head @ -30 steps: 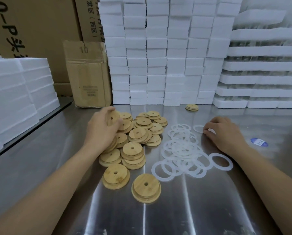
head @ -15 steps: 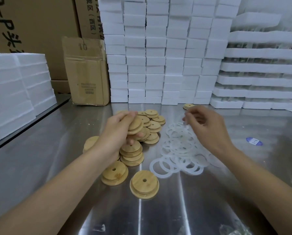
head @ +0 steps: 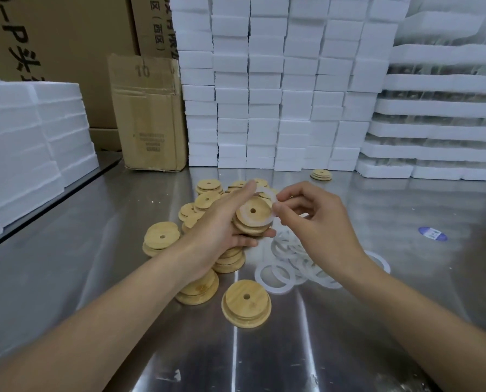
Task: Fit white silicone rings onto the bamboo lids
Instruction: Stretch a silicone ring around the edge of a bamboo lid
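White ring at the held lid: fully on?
Not yet: the ring hugs the lid's lower rim, but the right hand pinches its upper part clear.

Held lids: short stack of bamboo lids [head: 251, 222]; round, pale wood, centre hole in the top face; tilted toward the camera; gripped in the left hand [head: 222, 224]
Held ring: white translucent silicone ring [head: 264, 190]; partway around the top lid's rim; pinched at its right edge by the right hand [head: 315, 219]
Loose lids: lid heap [head: 207, 199] behind the held stack; left stack [head: 161, 241] beside it; front lid [head: 246, 302] flat, hole up; far stack [head: 320, 174] well apart
Loose rings: ring heap [head: 281, 274]; flat, overlapping, just right of the lids
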Demonstrator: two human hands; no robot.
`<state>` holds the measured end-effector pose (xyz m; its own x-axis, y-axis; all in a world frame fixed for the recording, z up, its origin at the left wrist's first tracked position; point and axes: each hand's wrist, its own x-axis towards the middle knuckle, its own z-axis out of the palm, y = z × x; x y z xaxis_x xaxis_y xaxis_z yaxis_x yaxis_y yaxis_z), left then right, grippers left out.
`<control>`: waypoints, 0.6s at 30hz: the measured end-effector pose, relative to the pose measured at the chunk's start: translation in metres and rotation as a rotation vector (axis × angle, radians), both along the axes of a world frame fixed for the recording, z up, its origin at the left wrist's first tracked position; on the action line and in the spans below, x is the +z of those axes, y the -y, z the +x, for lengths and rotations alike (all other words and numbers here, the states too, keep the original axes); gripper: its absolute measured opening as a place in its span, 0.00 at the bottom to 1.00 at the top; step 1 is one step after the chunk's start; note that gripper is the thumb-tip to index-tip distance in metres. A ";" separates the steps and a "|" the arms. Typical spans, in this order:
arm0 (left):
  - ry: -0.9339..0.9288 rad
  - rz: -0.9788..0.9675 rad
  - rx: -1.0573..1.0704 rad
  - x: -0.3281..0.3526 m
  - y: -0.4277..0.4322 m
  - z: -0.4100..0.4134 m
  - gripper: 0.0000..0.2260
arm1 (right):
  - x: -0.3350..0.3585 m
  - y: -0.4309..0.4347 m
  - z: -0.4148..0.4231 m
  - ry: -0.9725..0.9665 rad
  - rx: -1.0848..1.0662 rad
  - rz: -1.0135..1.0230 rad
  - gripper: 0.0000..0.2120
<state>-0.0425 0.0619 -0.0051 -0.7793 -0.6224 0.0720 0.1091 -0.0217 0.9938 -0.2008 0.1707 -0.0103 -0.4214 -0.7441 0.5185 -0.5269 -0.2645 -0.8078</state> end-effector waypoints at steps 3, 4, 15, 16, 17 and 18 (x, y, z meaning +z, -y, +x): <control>0.001 -0.118 -0.009 -0.004 0.000 0.001 0.12 | -0.002 0.002 -0.001 -0.013 -0.018 0.009 0.04; -0.004 -0.141 0.004 -0.006 0.000 0.000 0.11 | -0.004 0.002 -0.001 -0.021 -0.023 0.015 0.04; -0.028 -0.217 0.066 -0.012 -0.002 -0.003 0.16 | -0.009 0.005 -0.005 -0.070 -0.041 0.032 0.06; -0.026 -0.228 0.077 -0.012 -0.002 -0.003 0.15 | -0.009 0.005 -0.006 -0.085 -0.050 0.030 0.06; -0.030 -0.238 0.089 -0.012 -0.002 -0.003 0.14 | -0.008 0.005 -0.006 -0.100 -0.060 0.030 0.05; -0.036 -0.250 0.099 -0.012 -0.002 -0.003 0.13 | -0.007 0.005 -0.007 -0.109 -0.068 0.031 0.05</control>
